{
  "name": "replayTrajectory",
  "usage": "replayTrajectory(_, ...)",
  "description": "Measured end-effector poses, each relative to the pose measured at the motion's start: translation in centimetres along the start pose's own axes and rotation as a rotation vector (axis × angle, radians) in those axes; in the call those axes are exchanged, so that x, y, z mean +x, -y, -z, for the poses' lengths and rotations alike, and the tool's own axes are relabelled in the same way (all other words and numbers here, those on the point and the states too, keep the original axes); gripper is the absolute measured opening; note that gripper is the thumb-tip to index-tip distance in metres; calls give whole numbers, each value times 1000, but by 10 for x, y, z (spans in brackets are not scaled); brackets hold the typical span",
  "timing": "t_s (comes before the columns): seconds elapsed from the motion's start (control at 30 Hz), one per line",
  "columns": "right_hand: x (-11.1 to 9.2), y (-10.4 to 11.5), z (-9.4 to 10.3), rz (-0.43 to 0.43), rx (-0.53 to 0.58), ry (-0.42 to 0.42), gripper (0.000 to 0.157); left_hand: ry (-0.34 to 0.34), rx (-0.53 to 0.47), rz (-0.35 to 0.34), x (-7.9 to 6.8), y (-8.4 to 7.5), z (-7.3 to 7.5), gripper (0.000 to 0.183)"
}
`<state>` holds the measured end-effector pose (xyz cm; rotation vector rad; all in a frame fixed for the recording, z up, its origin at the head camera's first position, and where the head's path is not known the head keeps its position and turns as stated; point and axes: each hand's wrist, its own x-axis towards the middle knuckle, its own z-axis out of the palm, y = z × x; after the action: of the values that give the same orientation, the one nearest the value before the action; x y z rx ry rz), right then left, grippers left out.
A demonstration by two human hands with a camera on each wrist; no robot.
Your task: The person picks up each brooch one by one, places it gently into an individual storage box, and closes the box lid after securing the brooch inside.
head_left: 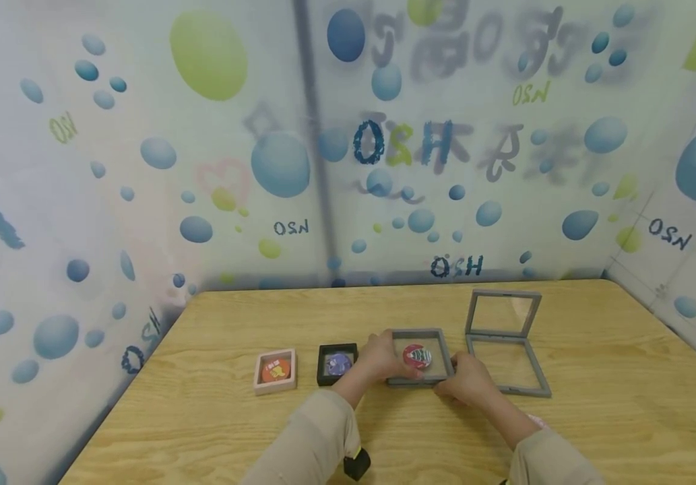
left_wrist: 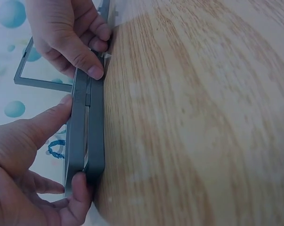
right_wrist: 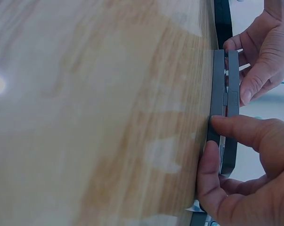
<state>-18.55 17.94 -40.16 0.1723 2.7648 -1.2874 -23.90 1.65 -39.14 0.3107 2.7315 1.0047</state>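
A grey shadow-box frame [head_left: 443, 342] lies on the wooden table, with a red, white and green round badge [head_left: 417, 357] behind its clear film. My left hand [head_left: 379, 358] grips its left side, the thumb along the front edge. At the front right corner, my right hand [head_left: 467, 382] holds the frame with thumb and fingers. In the left wrist view, the two halves of the grey frame [left_wrist: 95, 136] lie one on the other with a narrow gap between them. The right wrist view shows my right hand [right_wrist: 259, 174] with fingertips at that seam. Part of the left rim is hidden.
A second grey frame [head_left: 529, 335] stands unfolded to the right, one half upright. On the left are a black frame [head_left: 321, 377] with a purple badge [head_left: 339, 364] and a pink frame [head_left: 259, 374] with an orange badge [head_left: 276, 370]. A patterned wall [head_left: 232, 249] borders the table.
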Motion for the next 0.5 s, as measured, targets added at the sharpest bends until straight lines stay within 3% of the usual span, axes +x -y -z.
replayTrajectory(0.5, 0, 0, 0, 1, 8, 17, 51, -19, 13, 30, -1, -3, 0, 96)
